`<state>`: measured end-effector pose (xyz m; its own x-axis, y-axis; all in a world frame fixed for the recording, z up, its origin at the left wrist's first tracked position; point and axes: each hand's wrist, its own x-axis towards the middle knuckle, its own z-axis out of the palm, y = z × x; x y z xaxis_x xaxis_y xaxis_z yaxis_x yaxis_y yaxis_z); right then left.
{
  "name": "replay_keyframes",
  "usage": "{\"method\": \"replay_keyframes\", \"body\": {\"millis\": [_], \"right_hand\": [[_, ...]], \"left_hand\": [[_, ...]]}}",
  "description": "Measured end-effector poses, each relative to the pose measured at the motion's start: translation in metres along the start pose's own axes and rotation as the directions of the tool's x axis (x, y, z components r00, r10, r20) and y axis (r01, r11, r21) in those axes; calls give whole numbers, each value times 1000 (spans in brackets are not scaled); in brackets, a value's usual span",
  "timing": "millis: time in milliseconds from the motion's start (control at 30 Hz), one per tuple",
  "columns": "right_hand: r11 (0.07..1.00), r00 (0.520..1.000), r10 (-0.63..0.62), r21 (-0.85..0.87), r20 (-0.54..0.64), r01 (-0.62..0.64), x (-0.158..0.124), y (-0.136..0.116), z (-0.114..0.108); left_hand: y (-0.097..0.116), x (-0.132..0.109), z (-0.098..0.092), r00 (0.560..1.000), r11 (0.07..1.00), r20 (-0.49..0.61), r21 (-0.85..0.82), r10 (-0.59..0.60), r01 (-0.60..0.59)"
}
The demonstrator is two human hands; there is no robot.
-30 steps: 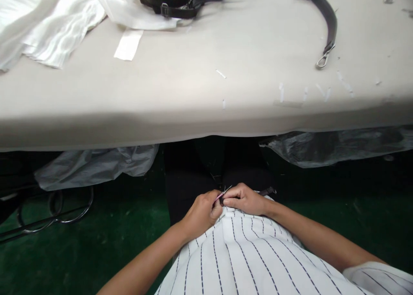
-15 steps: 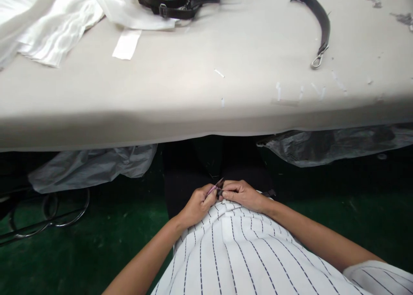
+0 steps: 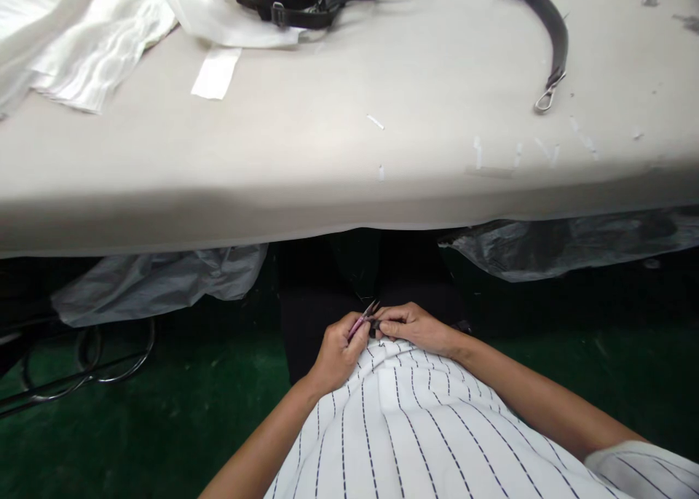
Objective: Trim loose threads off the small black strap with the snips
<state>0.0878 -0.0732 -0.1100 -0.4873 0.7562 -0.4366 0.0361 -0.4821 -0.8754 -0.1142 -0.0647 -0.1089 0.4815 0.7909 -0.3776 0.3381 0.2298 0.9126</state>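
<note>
Low over my lap, my left hand (image 3: 339, 352) is closed around a pair of thread snips (image 3: 361, 320) with pinkish handles. The metal blades point up and to the right, their tips apart. Beside them, my right hand (image 3: 413, 331) pinches a small piece of black strap (image 3: 374, 325) between thumb and fingers. Most of that strap is hidden by the fingers. The two hands nearly meet in front of the striped white shirt (image 3: 393, 411).
A pale covered table (image 3: 306, 135) spans the view ahead. On it lie black straps with a buckle (image 3: 306, 18), white cloth (image 3: 103, 40), a black strap with a metal hook (image 3: 551, 36) and white scraps. Plastic sheets (image 3: 164, 280) hang beneath; a metal frame (image 3: 123, 368) stands left.
The snips have tilted more upright, and their blade tips now show apart. My left hand has shifted slightly right; my right hand keeps its pinch on the strap.
</note>
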Motion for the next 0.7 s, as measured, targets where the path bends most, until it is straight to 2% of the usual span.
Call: {"method": "replay_keyframes", "body": {"millis": [233,333,467,700], "right_hand": [[998,999,-41,-50,-35,39,-2,-4,1],[998,996,-56,-47,-69,52,-4,-5,3],[995,989,-87,-63,-121,80,-5,-4,4],[980,967,-183,-115,-179,164,-7,-3,7]], "left_hand": [[3,-12,-5,986,996,-148,25,-76,81],[7,-23,-9,993,992,-96,101,-65,75],[5,-34,-10,998,980,-53,200,34,-23],[-6,-35,-9,990,941,-16,314,137,-126]]}}
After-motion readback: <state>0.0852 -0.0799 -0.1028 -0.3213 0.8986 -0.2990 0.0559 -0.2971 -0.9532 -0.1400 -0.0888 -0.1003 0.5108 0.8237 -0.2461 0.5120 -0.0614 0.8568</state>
